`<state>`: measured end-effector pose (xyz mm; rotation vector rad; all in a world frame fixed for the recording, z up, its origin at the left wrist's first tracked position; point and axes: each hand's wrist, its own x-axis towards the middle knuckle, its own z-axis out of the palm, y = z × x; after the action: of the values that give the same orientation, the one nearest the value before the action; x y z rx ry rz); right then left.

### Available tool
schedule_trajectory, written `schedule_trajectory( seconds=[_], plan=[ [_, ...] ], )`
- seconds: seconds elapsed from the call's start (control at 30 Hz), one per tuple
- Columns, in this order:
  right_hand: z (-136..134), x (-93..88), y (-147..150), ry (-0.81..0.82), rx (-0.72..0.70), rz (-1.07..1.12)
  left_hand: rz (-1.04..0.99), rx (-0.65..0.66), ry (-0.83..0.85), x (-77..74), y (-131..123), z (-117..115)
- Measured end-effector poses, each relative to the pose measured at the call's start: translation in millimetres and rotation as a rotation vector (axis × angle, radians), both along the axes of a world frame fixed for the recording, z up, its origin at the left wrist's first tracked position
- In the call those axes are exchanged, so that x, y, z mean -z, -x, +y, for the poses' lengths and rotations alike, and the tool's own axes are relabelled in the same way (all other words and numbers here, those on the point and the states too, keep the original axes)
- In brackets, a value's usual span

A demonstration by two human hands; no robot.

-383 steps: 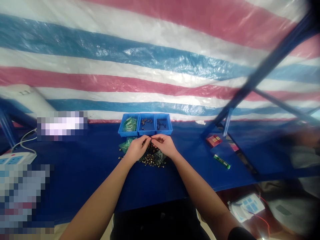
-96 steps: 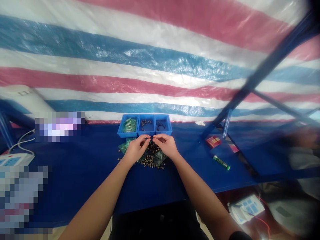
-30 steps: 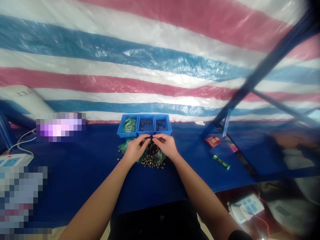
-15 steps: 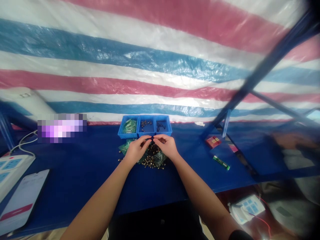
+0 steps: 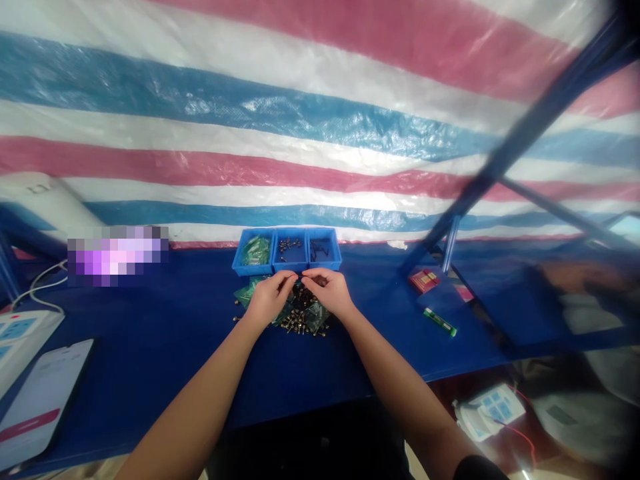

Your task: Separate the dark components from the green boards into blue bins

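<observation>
My left hand (image 5: 269, 298) and my right hand (image 5: 330, 291) are close together over a pile of small metal parts (image 5: 300, 321) on the blue table. Both are pinched, fingertips nearly meeting around something small and dark that I cannot make out. Green packets (image 5: 246, 293) lie partly under my left hand. Just behind my hands stand three joined blue bins: the left bin (image 5: 253, 271) holds green packets, the middle bin (image 5: 290, 267) a few small metal parts, the right bin (image 5: 326, 265) dark thin parts.
On the left are a phone (image 5: 45, 393), a power strip (image 5: 25, 340) and a white cable. A red box (image 5: 424, 281) and a green tube (image 5: 440, 322) lie at the right. Blue metal bars (image 5: 480, 190) slant there. Another power strip (image 5: 493, 410) sits lower right.
The whole view has shifted slightly, with the bins and table items a little further left. My hands keep nearly the same pinched pose over the pile.
</observation>
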<state>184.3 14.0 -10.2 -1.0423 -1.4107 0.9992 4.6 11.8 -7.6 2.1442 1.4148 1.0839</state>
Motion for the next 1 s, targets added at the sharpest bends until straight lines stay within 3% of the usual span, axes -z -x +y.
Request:
schedule_trajectory(
  seconds=[1.0],
  plan=[
    [-0.4,2.2,0.7,-0.026,-0.007,-0.011,-0.027,0.005,0.005,-3.5,1.2,-0.6]
  ],
)
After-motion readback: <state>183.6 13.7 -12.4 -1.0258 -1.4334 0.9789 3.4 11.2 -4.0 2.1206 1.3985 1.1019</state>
